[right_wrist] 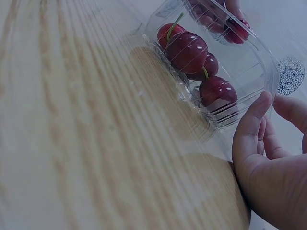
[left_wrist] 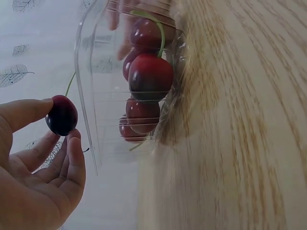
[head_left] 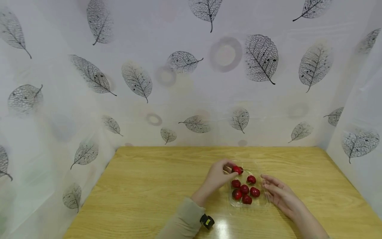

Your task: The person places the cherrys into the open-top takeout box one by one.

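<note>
A clear plastic punnet (head_left: 260, 201) (left_wrist: 91, 86) (right_wrist: 261, 62) sits on the wooden table (head_left: 155, 186) and holds several red cherries (head_left: 244, 190) (left_wrist: 150, 76) (right_wrist: 187, 50). My left hand (head_left: 219, 174) (left_wrist: 43, 158) pinches one dark red cherry (head_left: 237, 170) (left_wrist: 62, 115) (right_wrist: 236, 32) by fingertips and thumb, above the punnet's far left corner. The right hand (head_left: 279, 194) (right_wrist: 268, 163) lies with fingers straight against the punnet's right side, its thumb touching the plastic wall.
White sheets printed with leaves (head_left: 259, 59) wall in the table at the back and on both sides. Bare wood stretches left of the punnet and in front of it. A small black-and-yellow device (head_left: 207, 221) is strapped at the left sleeve's cuff.
</note>
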Demonstrator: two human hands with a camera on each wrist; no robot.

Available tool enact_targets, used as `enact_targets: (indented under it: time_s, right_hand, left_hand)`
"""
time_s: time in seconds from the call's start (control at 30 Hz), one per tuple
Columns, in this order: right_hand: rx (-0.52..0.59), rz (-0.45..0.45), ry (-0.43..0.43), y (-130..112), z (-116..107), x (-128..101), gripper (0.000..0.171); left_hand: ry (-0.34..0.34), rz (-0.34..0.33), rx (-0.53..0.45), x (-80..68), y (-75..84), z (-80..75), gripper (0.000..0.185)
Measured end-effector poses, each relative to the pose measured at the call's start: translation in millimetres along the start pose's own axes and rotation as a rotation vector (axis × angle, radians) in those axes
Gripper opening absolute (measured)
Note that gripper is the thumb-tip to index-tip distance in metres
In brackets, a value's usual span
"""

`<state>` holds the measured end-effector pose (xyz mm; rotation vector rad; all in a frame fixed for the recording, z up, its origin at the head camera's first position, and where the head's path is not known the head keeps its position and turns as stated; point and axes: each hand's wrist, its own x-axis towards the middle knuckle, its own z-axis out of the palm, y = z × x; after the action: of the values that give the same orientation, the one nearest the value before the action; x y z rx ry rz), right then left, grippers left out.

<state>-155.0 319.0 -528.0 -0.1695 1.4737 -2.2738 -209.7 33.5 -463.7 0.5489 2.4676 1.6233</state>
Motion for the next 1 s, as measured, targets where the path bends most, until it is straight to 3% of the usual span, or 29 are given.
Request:
enact_targets:
  time_s: [0.53,1.0]
  right_hand:
    - [-0.002,-0.015,-0.003,3,-1,0,0.046]
    - [0.011,-0.036,-0.032,3,0,0,0.046]
  left_hand:
    - [-0.069,0.058,-0.027,-3.8,1.3,14.1,0.025]
    - [-0.076,0.075,0.080,-6.0,-3.2,18.3,0.026]
